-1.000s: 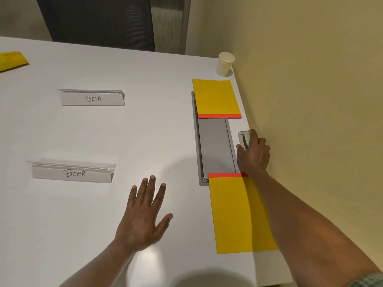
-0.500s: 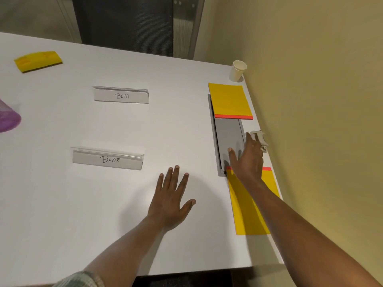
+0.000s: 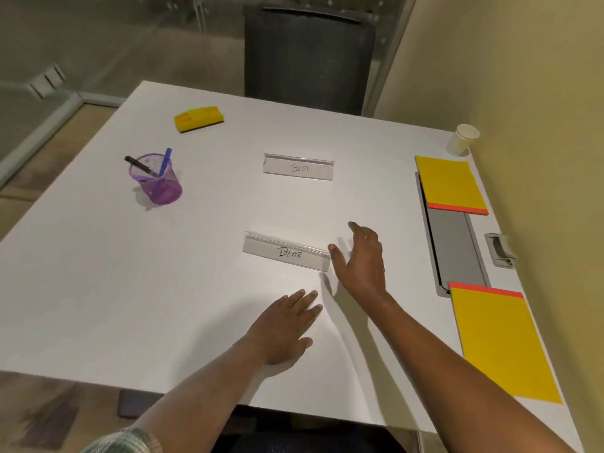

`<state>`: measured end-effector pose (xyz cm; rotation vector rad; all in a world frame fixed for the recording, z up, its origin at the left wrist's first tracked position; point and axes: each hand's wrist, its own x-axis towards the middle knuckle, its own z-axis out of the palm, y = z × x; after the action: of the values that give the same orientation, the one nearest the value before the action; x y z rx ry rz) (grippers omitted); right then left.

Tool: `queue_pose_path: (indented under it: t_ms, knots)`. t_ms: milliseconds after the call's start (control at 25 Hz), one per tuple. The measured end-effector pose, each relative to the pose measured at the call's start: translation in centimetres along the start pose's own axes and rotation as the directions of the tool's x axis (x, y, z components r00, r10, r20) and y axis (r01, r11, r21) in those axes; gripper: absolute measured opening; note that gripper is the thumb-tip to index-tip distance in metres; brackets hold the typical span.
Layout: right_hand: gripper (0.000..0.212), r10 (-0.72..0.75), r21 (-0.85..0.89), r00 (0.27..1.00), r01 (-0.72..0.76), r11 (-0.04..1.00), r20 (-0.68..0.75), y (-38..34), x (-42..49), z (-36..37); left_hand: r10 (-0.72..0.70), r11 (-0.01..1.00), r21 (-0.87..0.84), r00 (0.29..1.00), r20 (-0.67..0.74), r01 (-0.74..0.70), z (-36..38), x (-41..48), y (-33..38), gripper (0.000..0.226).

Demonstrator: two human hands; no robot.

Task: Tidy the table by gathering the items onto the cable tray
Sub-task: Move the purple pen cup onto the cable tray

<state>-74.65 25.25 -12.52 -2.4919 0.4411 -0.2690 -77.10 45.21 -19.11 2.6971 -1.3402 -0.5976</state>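
Note:
The grey cable tray (image 3: 454,246) is set into the white table (image 3: 163,289) at the right, with a yellow pad (image 3: 449,184) over its far end and another yellow pad (image 3: 500,341) over its near end. My right hand (image 3: 359,259) hovers open at the right end of the name plate marked "Bear" (image 3: 287,255), fingers apart, holding nothing. My left hand (image 3: 287,325) lies flat and open on the table in front of that plate. A second name plate marked "Beta" (image 3: 299,167) lies farther back.
A small grey clip-like object (image 3: 499,250) lies right of the tray near the wall. A paper cup (image 3: 462,139) stands in the far right corner. A purple mesh pen holder (image 3: 157,181) with pens and a yellow eraser block (image 3: 198,118) sit at the left. A dark chair (image 3: 307,60) stands behind the table.
My right hand has left the grey object by the wall and swung left across the tray to the "Bear" plate. The view has turned left, bringing the pen holder into sight.

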Motion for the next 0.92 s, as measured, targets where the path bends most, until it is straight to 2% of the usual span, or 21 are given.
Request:
queue_pose_path:
  t_ms: [280, 360, 480, 760, 920]
  knots:
    - [0.062, -0.126, 0.093, 0.986, 0.116, 0.989, 0.11, -12.3, 0.3, 7.5, -0.197, 0.98, 0.018, 0.98, -0.017, 0.197, 0.8, -8.1, -9.6, 0.075]
    - [0.062, -0.154, 0.094, 0.977, 0.142, 0.985, 0.145, -15.0, 0.5, 9.4, -0.364, 0.931, -0.026, 0.931, -0.017, 0.364, 1.4, -10.2, -11.8, 0.084]
    - [0.062, -0.196, 0.087, 0.964, 0.183, 0.979, 0.182, -18.9, 1.1, 12.3, -0.59, 0.802, -0.13, 0.807, -0.016, 0.583, 2.6, -13.1, -14.7, 0.098]
    - [0.064, -0.233, 0.099, 0.922, 0.212, 0.972, 0.309, -25.8, 3.4, 19.3, -0.569, 0.815, -0.187, 0.818, -0.083, 0.548, 4.7, -14.1, -16.5, 0.1]
    - [0.07, -0.272, 0.086, 0.92, 0.258, 0.962, 0.282, -27.9, 6.4, 21.9, -0.561, 0.822, -0.199, 0.818, -0.125, 0.534, 5.3, -14.0, -16.7, 0.101]
